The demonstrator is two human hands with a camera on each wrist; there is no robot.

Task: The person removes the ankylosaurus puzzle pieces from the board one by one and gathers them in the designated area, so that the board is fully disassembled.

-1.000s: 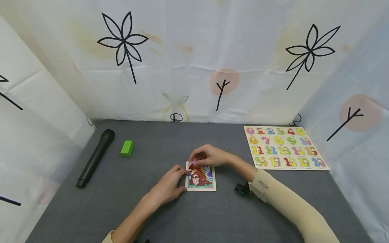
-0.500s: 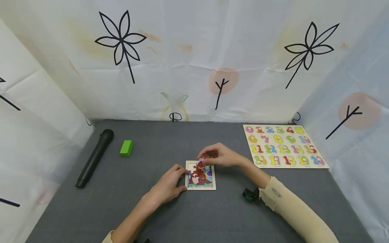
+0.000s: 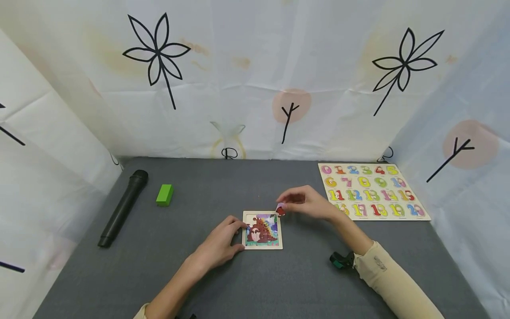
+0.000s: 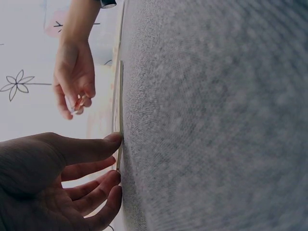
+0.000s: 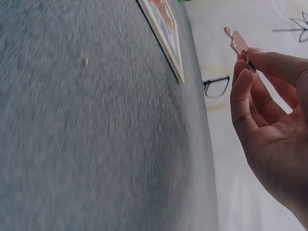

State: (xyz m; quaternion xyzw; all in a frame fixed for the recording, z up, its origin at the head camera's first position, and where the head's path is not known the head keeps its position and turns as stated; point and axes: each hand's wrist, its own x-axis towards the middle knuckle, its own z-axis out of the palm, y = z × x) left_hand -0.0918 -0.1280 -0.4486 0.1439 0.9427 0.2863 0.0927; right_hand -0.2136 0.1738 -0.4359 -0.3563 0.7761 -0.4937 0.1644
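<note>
Head view, grey tabletop (image 3: pixel 263 283), patterned backdrop (image 3: pixel 239 79)

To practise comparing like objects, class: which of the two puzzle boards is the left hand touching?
The smaller picture board: the left hand touches its left edge. The larger number board lies farther right, apart from that hand.

Soft, even light fills the head view. From the left wrist, the bare left hand (image 4: pixel 41 171) looks dim against the glaring white, flower-printed curtain (image 4: pixel 33 62) beyond it; the grey, textured tabletop (image 5: pixel 96 144) beside the bare right hand (image 5: pixel 276 122) is smeared, perhaps by motion.
</note>
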